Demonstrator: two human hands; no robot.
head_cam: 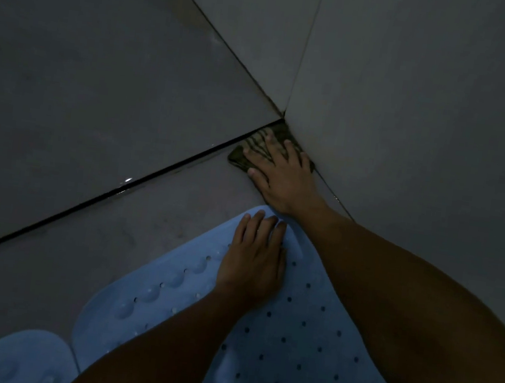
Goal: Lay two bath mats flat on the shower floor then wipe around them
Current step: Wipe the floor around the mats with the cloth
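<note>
Two light blue bath mats lie flat on the grey shower floor. The larger mat (290, 339), dotted with small holes, fills the lower middle. A second mat (17, 356) shows at the bottom left. My left hand (253, 261) rests palm down on the far end of the larger mat, fingers slightly spread. My right hand (281, 176) presses flat on a dark striped cloth (263, 141) pushed into the floor corner where two walls meet. The hand hides much of the cloth.
Grey tiled walls (415, 100) rise on the left and right and meet at the corner. A dark wet grout line (111, 193) runs along the base of the left wall. Bare floor tile (96, 235) lies between the mats and that wall.
</note>
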